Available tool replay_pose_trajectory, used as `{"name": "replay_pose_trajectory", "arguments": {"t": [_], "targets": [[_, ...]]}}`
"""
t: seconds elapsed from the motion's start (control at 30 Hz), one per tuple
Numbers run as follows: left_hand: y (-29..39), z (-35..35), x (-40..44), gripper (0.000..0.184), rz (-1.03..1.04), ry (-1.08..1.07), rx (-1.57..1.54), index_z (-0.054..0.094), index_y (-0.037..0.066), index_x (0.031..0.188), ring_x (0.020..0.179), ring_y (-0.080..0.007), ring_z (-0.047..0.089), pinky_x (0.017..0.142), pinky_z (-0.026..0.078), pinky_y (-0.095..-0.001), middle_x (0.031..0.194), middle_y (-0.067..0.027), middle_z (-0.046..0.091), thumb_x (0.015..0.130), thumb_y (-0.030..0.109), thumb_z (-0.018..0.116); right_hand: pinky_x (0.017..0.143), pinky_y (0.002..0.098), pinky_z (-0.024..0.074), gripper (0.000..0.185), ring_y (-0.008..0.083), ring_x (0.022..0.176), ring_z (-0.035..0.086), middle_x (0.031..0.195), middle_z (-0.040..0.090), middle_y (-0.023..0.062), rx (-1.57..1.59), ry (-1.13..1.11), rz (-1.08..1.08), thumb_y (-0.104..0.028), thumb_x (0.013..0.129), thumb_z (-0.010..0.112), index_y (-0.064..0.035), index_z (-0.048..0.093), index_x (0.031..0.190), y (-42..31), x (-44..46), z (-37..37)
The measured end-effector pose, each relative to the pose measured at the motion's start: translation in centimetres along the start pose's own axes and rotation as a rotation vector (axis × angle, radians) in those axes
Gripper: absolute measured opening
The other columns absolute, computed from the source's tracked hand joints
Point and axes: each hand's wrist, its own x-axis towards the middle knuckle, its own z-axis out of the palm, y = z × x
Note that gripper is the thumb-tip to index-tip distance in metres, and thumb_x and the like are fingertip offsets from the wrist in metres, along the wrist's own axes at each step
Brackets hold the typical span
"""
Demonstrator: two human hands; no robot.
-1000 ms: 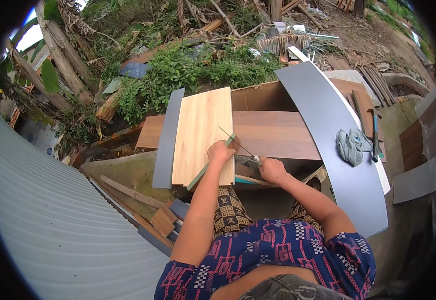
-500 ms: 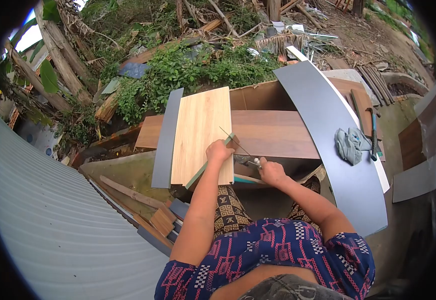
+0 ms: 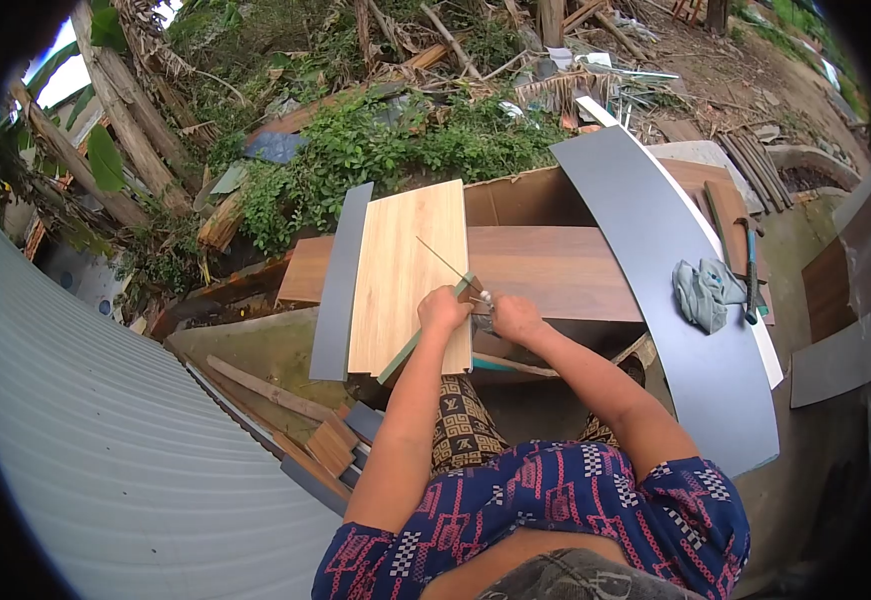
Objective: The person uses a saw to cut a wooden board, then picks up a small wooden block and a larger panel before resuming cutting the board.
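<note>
My left hand is closed over a narrow green-edged strip, pressing it onto a light wood-grain plank. The strip lies at a slant, its upper end near the plank's right edge. In my right hand is the pale handle of a thin, rod-like tool; whether it is a file or a narrow saw I cannot tell. The tool crosses the strip's upper end, just beyond my left fingers, and its tip points up and left over the plank. Both hands are close together.
Beneath the plank lie a dark grey board and a brown plank. To the right, a long grey panel bears a crumpled grey cloth, with a hammer beside it. Corrugated sheeting fills the left; offcuts lie below.
My right hand has moved left and up toward my left hand, pushing the tool farther across the strip. My left hand still holds the strip on the plank.
</note>
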Motion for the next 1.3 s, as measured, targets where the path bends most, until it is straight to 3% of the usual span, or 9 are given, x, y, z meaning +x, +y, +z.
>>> {"name": "replay_pose_trajectory", "arguments": {"t": [0.27, 0.5, 0.8, 0.9, 1.3], "targets": [[-0.2, 0.4, 0.5, 0.04, -0.013, -0.011, 0.012, 0.067, 0.005, 0.094, 0.094, -0.0295, 0.063, 0.082, 0.049, -0.0381, 0.095, -0.0166, 0.066, 0.067, 0.034, 0.073, 0.071, 0.0496, 0.0495, 0.024, 0.0392, 0.081, 0.063, 0.082, 0.064, 0.0243, -0.024, -0.008, 0.005, -0.015, 0.082, 0.05, 0.0007, 0.051, 0.099, 1.2, -2.5, 0.4], [-0.1, -0.2, 0.5, 0.041, -0.017, -0.041, -0.007, 0.066, 0.004, 0.095, 0.095, -0.0293, 0.062, 0.083, 0.048, -0.0379, 0.096, -0.0161, 0.066, 0.067, 0.034, 0.073, 0.064, 0.0491, 0.0498, 0.019, 0.04, 0.07, 0.063, 0.07, 0.062, 0.0221, -0.067, 0.021, 0.011, -0.016, 0.082, 0.053, -0.0009, 0.046, 0.092, 5.1, -8.9, -0.1], [-0.3, 0.6, 0.5, 0.039, 0.01, -0.007, 0.008, 0.066, 0.005, 0.094, 0.093, -0.0298, 0.063, 0.082, 0.049, -0.0386, 0.095, -0.0173, 0.066, 0.068, 0.033, 0.073, 0.068, 0.0517, 0.0477, 0.023, 0.0412, 0.076, 0.061, 0.077, 0.062, 0.0243, 0.0, 0.066, -0.043, -0.019, 0.082, 0.054, 0.0006, 0.05, 0.094, 1.9, -2.8, 0.5], [-0.4, 0.7, 0.3, 0.038, 0.015, 0.011, 0.012, 0.067, 0.005, 0.093, 0.092, -0.0299, 0.063, 0.082, 0.049, -0.0388, 0.093, -0.0173, 0.066, 0.068, 0.033, 0.073, 0.074, 0.0487, 0.0492, 0.022, 0.0392, 0.085, 0.062, 0.087, 0.064, 0.0238, 0.023, 0.013, 0.013, -0.016, 0.082, 0.049, 0.0006, 0.055, 0.096, 0.1, 0.1, 0.4], [-0.8, 1.0, 0.9, 0.039, 0.028, 0.0, 0.009, 0.067, 0.006, 0.093, 0.093, -0.0295, 0.063, 0.082, 0.048, -0.0382, 0.094, -0.0163, 0.066, 0.067, 0.034, 0.074, 0.065, 0.051, 0.0485, 0.026, 0.041, 0.073, 0.062, 0.073, 0.062, 0.0235, -0.029, 0.046, -0.015, -0.02, 0.082, 0.055, -0.0012, 0.046, 0.096, 3.6, -5.9, 1.3]]}}
